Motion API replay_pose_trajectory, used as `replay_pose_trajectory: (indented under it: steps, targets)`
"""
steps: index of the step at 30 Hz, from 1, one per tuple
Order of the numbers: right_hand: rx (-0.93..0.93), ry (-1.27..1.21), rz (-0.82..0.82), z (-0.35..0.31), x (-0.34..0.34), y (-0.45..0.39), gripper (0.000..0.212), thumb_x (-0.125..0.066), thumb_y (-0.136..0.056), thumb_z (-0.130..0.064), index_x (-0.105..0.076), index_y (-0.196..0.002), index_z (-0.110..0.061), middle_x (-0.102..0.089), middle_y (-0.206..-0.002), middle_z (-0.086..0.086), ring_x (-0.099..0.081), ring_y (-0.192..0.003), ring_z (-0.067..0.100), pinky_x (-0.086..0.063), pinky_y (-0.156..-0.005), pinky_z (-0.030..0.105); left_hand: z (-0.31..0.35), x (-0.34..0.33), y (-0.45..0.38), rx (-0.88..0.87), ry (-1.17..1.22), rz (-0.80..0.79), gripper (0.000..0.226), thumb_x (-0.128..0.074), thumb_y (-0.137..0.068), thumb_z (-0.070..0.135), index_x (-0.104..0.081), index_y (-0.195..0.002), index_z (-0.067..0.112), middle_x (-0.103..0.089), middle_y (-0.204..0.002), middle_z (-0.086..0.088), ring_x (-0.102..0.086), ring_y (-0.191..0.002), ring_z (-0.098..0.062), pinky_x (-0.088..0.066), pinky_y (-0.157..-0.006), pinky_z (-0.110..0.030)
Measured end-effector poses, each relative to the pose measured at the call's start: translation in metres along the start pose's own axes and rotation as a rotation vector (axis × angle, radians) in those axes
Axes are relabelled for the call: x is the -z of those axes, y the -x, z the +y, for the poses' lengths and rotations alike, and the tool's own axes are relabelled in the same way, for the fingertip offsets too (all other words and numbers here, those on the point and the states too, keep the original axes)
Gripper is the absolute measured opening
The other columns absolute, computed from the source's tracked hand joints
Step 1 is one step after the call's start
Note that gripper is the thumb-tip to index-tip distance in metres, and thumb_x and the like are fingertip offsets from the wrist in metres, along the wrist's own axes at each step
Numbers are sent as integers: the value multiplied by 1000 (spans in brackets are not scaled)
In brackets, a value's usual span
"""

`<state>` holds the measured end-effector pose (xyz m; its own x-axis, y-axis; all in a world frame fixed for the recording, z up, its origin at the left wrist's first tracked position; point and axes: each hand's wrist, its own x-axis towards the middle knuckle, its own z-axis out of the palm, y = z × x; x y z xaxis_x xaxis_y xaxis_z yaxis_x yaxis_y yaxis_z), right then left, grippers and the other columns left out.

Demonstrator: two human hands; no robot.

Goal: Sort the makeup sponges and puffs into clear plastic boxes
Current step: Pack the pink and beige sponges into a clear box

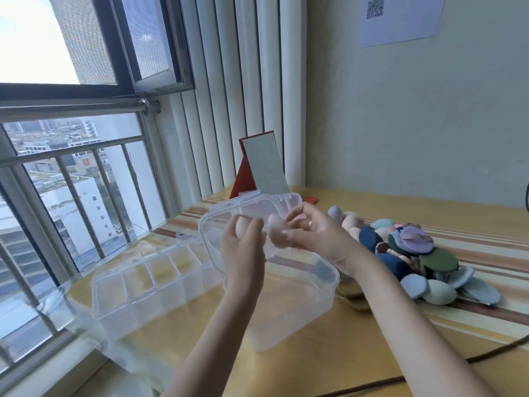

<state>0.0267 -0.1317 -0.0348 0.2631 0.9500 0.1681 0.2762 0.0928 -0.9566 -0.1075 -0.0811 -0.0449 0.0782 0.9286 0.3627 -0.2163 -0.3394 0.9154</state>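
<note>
A clear divided organiser box lies leftmost, its cells hard to read. The left hand curls around a peach sponge; the right hand pinches a pink sponge, both above the deep clear box. Sponges and puffs are heaped right

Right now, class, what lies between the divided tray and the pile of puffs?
In the head view: the deep clear box, lid raised, between tray and pile.
</note>
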Motion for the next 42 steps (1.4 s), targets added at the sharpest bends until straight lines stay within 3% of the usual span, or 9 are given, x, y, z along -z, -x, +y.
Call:
replay_pose_trajectory:
  steps: [4,7,11,16,22,27,31,37,42]
  targets:
    - [-14,120,-118,2,-28,3,34,-66,-84,-11,-55,-114,-24,-65,-94,-3,-60,-86,12,-51,-85,30,-2,40,-12,-134,-51,25,14,-58,-77,19,-53,-64,14,-52,-58,6,-48,-54,-11,-44,-41,-30]
    - [24,226,-205,8,-42,5,32,-70,-80,-13,-59,-106,-28,-65,-99,-3,-63,-91,12,-55,-85,32,-25,59,-3,-341,-298,0,14,-58,-78,25,-54,-69,15,-54,-76,7,-54,-73,-17,-52,-61,-47]
    - [36,359,-287,10,-55,6,30,-74,-79,-18,-61,-104,-28,-64,-101,-5,-66,-92,10,-56,-80,25,-46,63,16,-508,-320,103,18,-53,-81,23,-54,-71,7,-56,-89,-4,-54,-89,-2,-43,-81,-22]
    - [62,574,-357,14,-67,0,27,-73,-78,-14,-61,-98,-29,-65,-96,-7,-64,-87,8,-56,-77,27,-43,73,0,-481,-148,53,9,-57,-81,18,-57,-73,19,-58,-91,2,-60,-95,-32,-52,-63,-58]
    - [85,732,-289,23,-81,-8,18,-62,-79,-17,-52,-90,-26,-63,-90,-1,-62,-83,17,-55,-76,37,-39,74,10,-469,-247,-174,22,-51,-75,24,-60,-70,3,-62,-83,-6,-60,-87,-22,-47,-75,-37]
    - [65,652,-234,20,-77,-7,24,-69,-78,-10,-51,-89,-21,-60,-82,-2,-58,-75,15,-49,-66,27,-44,75,9,-544,-366,-278,25,-49,-73,24,-62,-74,3,-60,-90,-2,-58,-89,-8,-43,-75,-21]
    - [-29,346,-202,17,-74,-4,31,-71,-77,-2,-46,-91,-13,-57,-81,9,-60,-64,20,-58,-57,30,-45,77,9,-564,-463,-329,28,-45,-71,27,-63,-80,8,-58,-92,4,-56,-83,-8,-44,-69,-31]
    - [-161,68,-323,9,-67,3,34,-66,-87,-6,-45,-113,-9,-64,-94,18,-71,-81,28,-61,-75,32,-37,82,5,-515,-619,-427,42,-39,-70,38,-54,-108,28,-62,-99,10,-59,-78,-17,-47,-67,-39]
    - [-200,59,-330,9,-66,4,24,-57,-94,-33,-48,-110,-17,-71,-99,20,-73,-87,31,-58,-85,40,-31,87,4,-520,-702,-501,60,-34,-68,43,-42,-126,30,-64,-105,9,-57,-81,-13,-44,-67,-34]
